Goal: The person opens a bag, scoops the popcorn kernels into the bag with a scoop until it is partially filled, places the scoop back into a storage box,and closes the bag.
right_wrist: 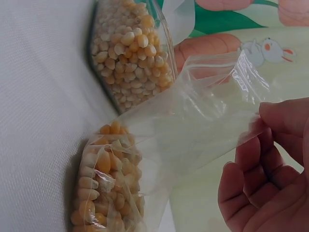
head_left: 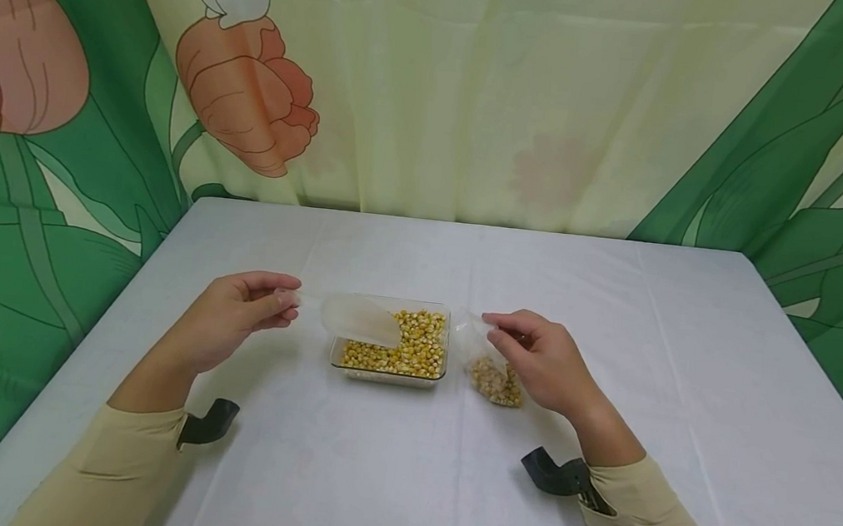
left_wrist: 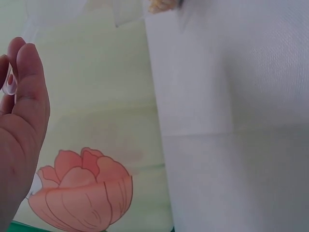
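Observation:
My left hand (head_left: 236, 314) pinches the thin end of a translucent white scoop (head_left: 360, 320) between thumb and fingers. The scoop's wide part overlaps the left side of a clear rectangular container (head_left: 389, 380) in the head view. Yellow corn kernels (head_left: 422, 342) fill much of that container. To its right, my right hand (head_left: 541, 357) pinches the upper edge of a clear zip bag (right_wrist: 203, 106) between thumb and index finger. More corn kernels (right_wrist: 108, 186) lie in the bottom of the bag, which rests on the table. The bag's upper part is pulled up towards the fingers.
A white cloth covers the table (head_left: 373, 476). Behind it hangs a curtain (head_left: 466, 91) printed with a rabbit, a carrot and green leaves. A black wrist mount (head_left: 210, 422) sticks out at the left sleeve, another mount (head_left: 557, 473) at the right.

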Available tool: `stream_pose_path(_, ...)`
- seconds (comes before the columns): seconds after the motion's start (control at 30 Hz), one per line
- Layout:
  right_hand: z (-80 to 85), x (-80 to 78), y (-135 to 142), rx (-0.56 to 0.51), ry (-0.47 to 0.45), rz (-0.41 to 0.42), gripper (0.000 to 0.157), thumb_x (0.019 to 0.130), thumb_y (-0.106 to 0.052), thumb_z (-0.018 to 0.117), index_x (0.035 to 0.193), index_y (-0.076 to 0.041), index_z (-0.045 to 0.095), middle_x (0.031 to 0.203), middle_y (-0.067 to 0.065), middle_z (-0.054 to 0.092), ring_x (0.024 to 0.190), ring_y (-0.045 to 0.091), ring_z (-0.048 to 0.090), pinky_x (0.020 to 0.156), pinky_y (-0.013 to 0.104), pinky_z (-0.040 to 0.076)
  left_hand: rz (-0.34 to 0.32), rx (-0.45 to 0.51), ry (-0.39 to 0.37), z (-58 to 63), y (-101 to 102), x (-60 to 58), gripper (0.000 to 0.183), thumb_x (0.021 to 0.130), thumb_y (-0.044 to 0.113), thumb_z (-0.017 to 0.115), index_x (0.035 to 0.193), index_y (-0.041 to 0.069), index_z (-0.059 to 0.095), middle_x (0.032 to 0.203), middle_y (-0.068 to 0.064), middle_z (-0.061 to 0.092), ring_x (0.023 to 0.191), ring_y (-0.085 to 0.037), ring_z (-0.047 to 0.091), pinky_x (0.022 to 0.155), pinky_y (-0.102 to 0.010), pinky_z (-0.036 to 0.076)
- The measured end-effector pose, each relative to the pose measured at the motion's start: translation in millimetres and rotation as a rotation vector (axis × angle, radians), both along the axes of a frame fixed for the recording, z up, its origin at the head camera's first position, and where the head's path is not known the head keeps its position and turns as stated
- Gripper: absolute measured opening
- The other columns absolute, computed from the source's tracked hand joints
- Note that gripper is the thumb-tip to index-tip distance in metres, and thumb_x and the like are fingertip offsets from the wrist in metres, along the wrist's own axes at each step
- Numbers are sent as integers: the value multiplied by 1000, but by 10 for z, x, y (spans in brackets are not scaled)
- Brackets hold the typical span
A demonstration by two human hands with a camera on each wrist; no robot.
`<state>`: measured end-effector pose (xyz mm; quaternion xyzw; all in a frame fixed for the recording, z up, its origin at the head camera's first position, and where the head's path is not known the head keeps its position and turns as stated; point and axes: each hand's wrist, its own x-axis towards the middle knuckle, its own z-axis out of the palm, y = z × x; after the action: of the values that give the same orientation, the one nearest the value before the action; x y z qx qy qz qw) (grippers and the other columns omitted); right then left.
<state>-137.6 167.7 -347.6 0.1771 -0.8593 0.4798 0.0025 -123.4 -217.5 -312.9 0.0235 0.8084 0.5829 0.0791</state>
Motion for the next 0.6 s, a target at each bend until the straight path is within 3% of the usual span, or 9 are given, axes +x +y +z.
stream_pose_path(0.17, -3, -8, 8, 10, 32, 3, 25, 98, -7, 64, 122, -2, 71, 100, 2, 69, 83, 19, 58, 71, 25, 51, 8, -46, 0, 33, 16, -4, 36, 104, 11, 56, 134, -10, 54, 118, -24, 61, 93, -10, 67, 86, -22, 55)
stream_pose_path(0.4, 8, -11, 11, 24, 63, -3, 26, 97, -5, 65, 123, -2, 71, 98, 1, 68, 81, 18, 57, 69, 24, 50, 15, -150, -15, 45, 106, -10, 36, 103, 15, 59, 134, -4, 57, 120, -22, 65, 102, -28, 67, 87, -23, 55)
stream_pose_path(0.6, 10, -5, 15, 16, 75, -3, 26, 97, -5, 65, 122, -2, 71, 99, 1, 69, 82, 17, 57, 70, 24, 50, -16, -269, 23, 134, 127, -28, 35, 103, 20, 60, 132, 0, 60, 115, -18, 67, 102, -31, 67, 95, -38, 53)
